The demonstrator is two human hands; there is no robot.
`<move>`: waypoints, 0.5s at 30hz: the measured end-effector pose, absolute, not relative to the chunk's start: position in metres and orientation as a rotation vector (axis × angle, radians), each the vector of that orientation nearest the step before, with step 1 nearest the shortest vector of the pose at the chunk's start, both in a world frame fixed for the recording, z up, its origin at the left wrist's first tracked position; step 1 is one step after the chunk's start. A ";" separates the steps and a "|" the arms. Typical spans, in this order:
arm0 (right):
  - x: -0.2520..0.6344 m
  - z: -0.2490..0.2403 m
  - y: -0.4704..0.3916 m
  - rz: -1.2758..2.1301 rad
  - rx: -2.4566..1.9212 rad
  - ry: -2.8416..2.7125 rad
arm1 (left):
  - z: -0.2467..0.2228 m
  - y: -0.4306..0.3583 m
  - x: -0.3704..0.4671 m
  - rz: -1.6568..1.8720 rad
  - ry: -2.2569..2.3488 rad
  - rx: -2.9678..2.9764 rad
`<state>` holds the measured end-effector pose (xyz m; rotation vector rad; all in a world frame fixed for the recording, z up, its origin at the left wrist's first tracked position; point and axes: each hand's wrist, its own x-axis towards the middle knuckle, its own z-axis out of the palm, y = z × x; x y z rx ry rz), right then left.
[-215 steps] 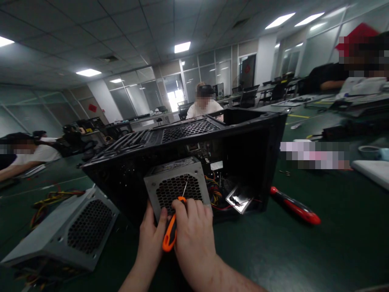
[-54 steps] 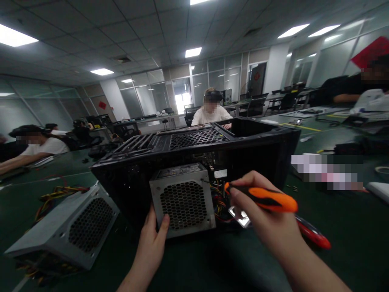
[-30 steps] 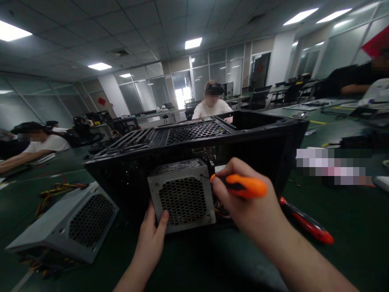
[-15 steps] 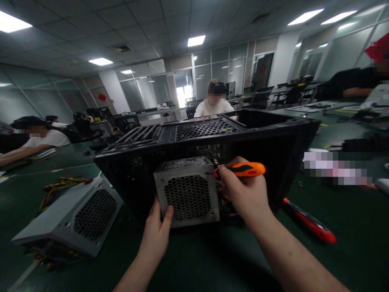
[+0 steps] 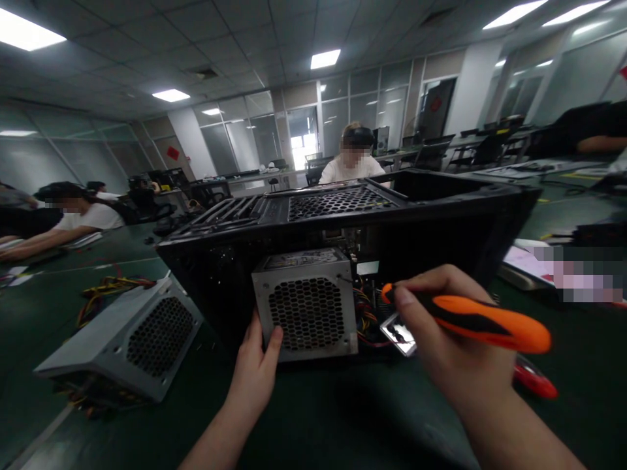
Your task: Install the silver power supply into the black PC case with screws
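A grey computer power supply [image 5: 306, 313] with a honeycomb vent stands at the open side of a black computer case [image 5: 431, 207]. My left hand [image 5: 257, 369] grips its lower left edge, thumb on the vent face and fingers round the side. In my right hand [image 5: 441, 346] is an orange and black screwdriver [image 5: 490, 321], held right of the power supply and apart from it, handle pointing right. The screwdriver's tip is hidden. Coloured cables [image 5: 365, 313] show between the power supply and my right hand. Near my right fingers is a shiny, silver-edged piece [image 5: 400, 334].
Another grey power supply [image 5: 105, 339] with cables lies on the green table at left. A red and black screwdriver [image 5: 536, 378] lies partly behind my right hand. One person [image 5: 350, 171] sits beyond the case, another [image 5: 88, 215] works at far left.
My right hand has drawn the screwdriver away from the power supply's right edge, towards me and to the right. My left hand keeps its hold. The view has shifted slightly.
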<state>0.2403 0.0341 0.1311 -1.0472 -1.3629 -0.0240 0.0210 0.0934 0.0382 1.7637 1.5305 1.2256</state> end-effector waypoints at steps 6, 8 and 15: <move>0.235 0.139 0.035 -0.083 -1.058 -1.612 | 0.037 0.094 0.020 1.208 1.550 1.778; 0.235 0.146 0.033 -0.057 -1.071 -1.692 | 0.036 0.094 0.020 1.206 1.565 1.776; 0.234 0.162 0.035 0.164 -1.131 -1.725 | 0.035 0.095 0.020 1.211 1.561 1.785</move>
